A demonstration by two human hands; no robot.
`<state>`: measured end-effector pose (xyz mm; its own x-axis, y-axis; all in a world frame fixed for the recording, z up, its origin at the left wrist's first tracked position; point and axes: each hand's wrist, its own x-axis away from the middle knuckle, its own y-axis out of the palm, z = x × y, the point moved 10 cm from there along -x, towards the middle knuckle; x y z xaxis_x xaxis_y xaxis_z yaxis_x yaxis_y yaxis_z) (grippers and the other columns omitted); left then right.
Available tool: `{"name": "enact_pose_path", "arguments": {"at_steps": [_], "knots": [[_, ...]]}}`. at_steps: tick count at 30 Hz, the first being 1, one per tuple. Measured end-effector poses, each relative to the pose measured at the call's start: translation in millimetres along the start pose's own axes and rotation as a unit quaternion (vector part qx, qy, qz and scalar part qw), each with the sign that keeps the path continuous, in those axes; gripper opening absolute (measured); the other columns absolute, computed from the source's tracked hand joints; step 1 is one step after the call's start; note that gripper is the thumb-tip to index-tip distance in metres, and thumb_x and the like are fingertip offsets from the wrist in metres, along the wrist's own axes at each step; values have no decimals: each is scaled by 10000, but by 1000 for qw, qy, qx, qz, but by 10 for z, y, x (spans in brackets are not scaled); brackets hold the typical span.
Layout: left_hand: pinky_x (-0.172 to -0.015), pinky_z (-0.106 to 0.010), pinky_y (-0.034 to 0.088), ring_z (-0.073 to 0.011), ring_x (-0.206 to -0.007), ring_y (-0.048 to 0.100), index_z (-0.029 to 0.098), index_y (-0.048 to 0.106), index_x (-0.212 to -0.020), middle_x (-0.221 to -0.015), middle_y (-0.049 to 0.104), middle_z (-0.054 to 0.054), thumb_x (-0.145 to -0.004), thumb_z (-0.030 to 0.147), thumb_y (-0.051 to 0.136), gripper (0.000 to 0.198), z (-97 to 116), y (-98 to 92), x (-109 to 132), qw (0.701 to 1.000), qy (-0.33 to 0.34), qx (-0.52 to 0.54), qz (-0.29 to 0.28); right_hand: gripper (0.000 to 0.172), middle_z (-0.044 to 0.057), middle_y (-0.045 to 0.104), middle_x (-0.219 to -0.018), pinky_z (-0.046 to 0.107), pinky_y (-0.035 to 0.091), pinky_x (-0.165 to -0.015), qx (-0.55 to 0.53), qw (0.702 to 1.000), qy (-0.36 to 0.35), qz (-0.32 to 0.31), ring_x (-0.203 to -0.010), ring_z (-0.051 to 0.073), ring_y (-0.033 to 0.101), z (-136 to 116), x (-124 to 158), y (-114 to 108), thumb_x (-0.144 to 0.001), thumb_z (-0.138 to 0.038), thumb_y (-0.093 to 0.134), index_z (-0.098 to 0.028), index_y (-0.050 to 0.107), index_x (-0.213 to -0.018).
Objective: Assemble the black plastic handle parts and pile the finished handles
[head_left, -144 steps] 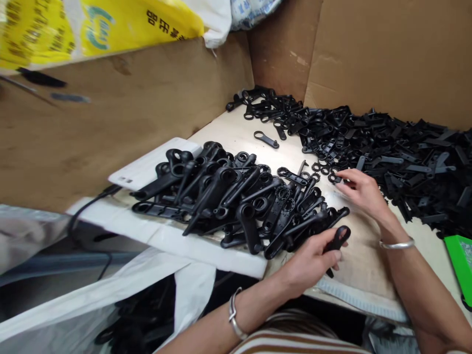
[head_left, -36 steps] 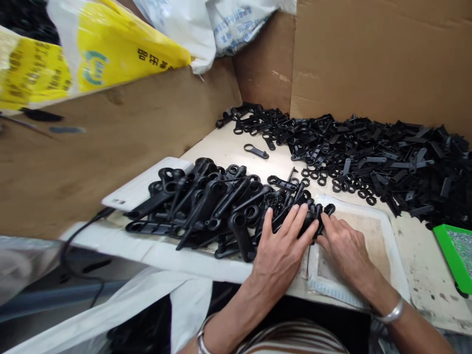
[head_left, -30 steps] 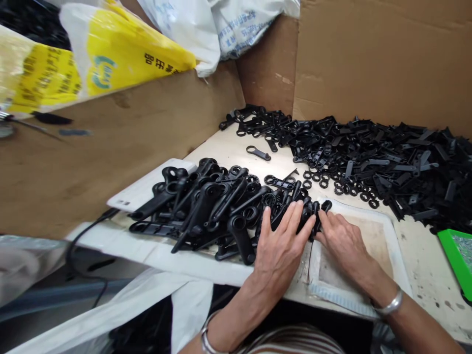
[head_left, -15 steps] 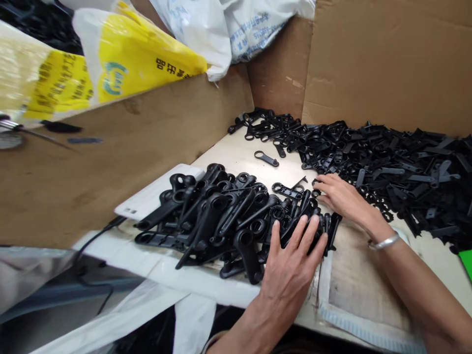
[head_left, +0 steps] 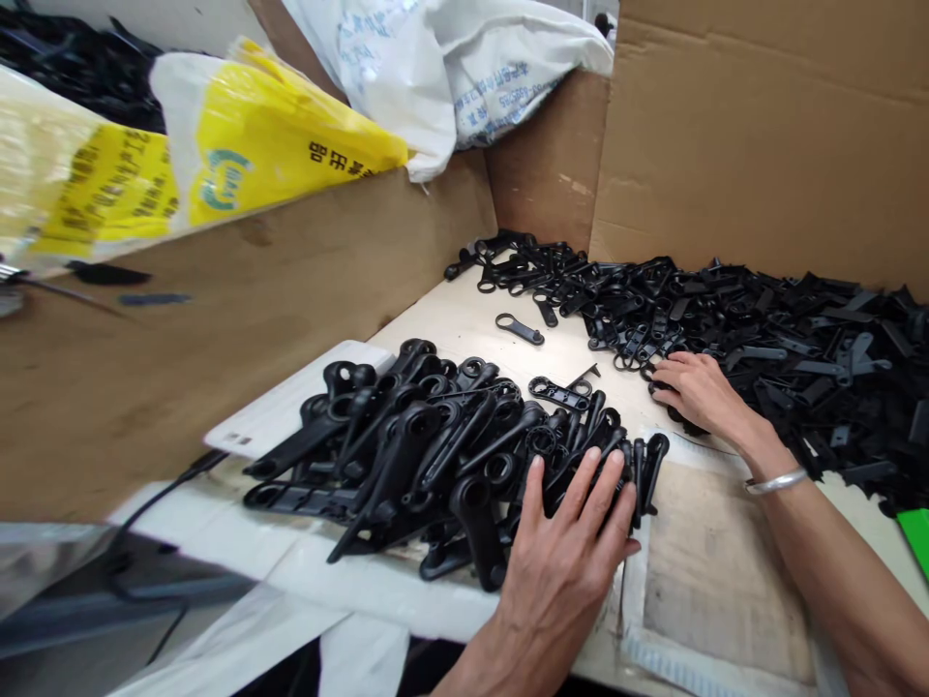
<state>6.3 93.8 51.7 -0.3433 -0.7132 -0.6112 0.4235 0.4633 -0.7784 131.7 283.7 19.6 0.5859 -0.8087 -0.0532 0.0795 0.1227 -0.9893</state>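
My left hand lies flat with its fingers spread on the near right end of a pile of black plastic handles, holding nothing. My right hand reaches to the near edge of a wide heap of small black flat parts; its fingers are curled down among small black rings there, and what they hold, if anything, is hidden. A single flat black part lies alone between the two piles. A silver bangle circles my right wrist.
Cardboard walls enclose the table on the left and back. A white flat device with a black cable sits under the handle pile. Yellow and white sacks lean over the left wall. A worn white-edged mat lies in front.
My right hand has left the handle pile and moved right and away to the edge of the heap of small parts. My left hand stays flat on the handles.
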Motion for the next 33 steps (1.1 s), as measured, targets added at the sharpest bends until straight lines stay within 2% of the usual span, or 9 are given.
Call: {"name": "enact_pose_path", "arguments": {"at_steps": [6, 12, 18, 23, 25, 26, 30, 32, 33], "knots": [[-1227, -534, 76, -246, -1289, 549, 164, 686, -1108, -1322, 646, -91, -935, 314, 584, 251, 1, -79, -18, 1000, 5, 12, 22, 198, 97, 649, -1120, 367, 338, -828, 6, 1000, -6, 17, -1054, 258, 496, -291, -347, -107, -954, -212, 510, -222, 670, -1070], [-1230, -532, 46, -244, -1285, 555, 154, 689, -1073, -1286, 670, -93, -928, 297, 598, 223, -5, -146, -31, 999, 3, 15, 33, 237, 145, 614, -1094, 390, 373, -833, -20, 999, 3, 28, -1022, 268, 492, -407, -530, 28, -937, -111, 445, -172, 674, -940], [-1231, -512, 7, -238, -1291, 551, 149, 677, -1072, -1293, 665, -95, -938, 282, 583, 211, -39, -149, -23, 999, -7, 26, 35, 229, 87, 646, -1025, 324, 432, -834, -111, 992, 26, 59, -973, 209, 530, -300, -459, -33, -930, -155, 461, -191, 676, -860], [-1221, -533, 133, -253, -1307, 536, 128, 652, -1098, -1287, 664, -126, -932, 177, 571, 192, -43, -261, -29, 998, 13, 24, 51, 276, 81, 688, -1015, 314, 485, -834, -199, 967, 90, 130, -936, 186, 620, 56, -65, -490, -966, -247, 422, -160, 683, -978], [-1204, -530, 216, -267, -1342, 497, 97, 630, -1128, -1269, 668, -156, -915, 117, 570, 223, 7, -368, -41, 996, 33, 33, 80, 317, 67, 707, -897, 307, 516, -746, -286, 942, 118, 134, -820, 179, 652, 130, 231, -620, -982, -316, 412, -151, 683, -995], [-1193, -523, 256, -274, -1364, 468, 81, 613, -1155, -1270, 663, -174, -907, 103, 574, 253, 31, -422, -50, 994, 37, 47, 95, 309, 58, 713, -852, 300, 523, -718, -377, 911, 121, 116, -786, 176, 661, 107, 380, -626, -970, -358, 460, -154, 692, -984], [-1092, -419, 455, -272, -1334, 503, 83, 489, -1340, -1339, 606, -204, -919, 167, 576, 439, 60, -477, -151, 973, 0, 217, 84, 276, 64, 733, -820, 316, 547, -746, -640, 768, 18, -13, -798, 186, 680, -495, 848, -641, -889, -430, 633, -175, 738, -900], [-933, -321, 572, -237, -1139, 657, 145, 479, -1373, -1244, 676, -147, -937, 207, 551, 447, 9, -329, -210, 926, -70, 370, 20, 291, 64, 738, -822, 319, 551, -749, -677, 733, -29, -53, -794, 184, 683, -768, 949, -685, -887, -451, 634, -182, 746, -898], [-821, -275, 605, -208, -992, 712, 171, 506, -1356, -1149, 716, -111, -944, 222, 537, 417, -23, -204, -214, 885, -123, 448, -24, 303, 60, 738, -816, 311, 552, -733, -677, 732, -38, -64, -778, 180, 682, -844, 943, -691, -891, -461, 623, -184, 746, -896]]}}
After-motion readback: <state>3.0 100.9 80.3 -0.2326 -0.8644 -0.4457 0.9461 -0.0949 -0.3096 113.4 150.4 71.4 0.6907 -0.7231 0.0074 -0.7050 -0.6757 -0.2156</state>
